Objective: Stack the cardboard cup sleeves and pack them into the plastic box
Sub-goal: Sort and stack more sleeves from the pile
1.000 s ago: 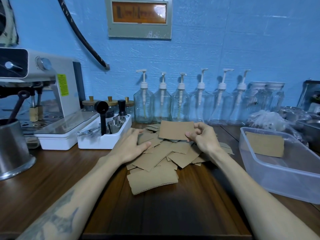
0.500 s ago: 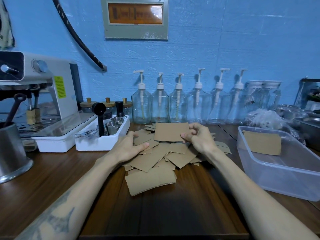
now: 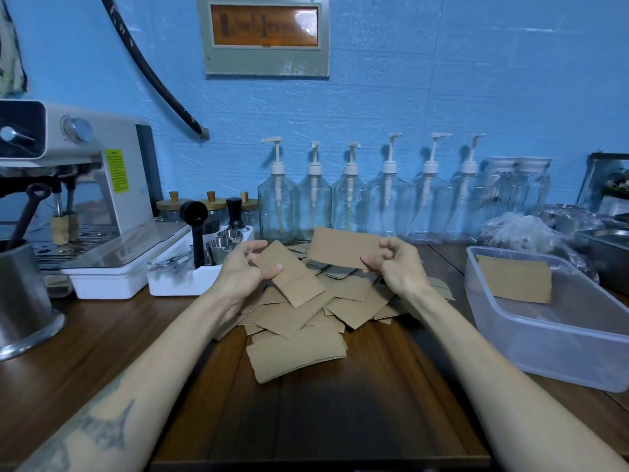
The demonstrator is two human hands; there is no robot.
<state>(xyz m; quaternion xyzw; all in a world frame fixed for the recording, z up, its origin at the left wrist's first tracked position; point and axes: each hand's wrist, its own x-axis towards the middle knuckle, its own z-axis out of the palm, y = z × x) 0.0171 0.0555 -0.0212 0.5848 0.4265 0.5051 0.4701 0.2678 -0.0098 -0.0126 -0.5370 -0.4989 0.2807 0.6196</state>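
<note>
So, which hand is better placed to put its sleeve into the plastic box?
Probably the right hand: it pinches a sleeve on the side nearest the plastic box. The left hand holds its sleeve farther away.

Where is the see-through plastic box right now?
In the head view the plastic box sits on the table's right side, right of the sleeve pile and the right hand, with one sleeve inside it.
</note>
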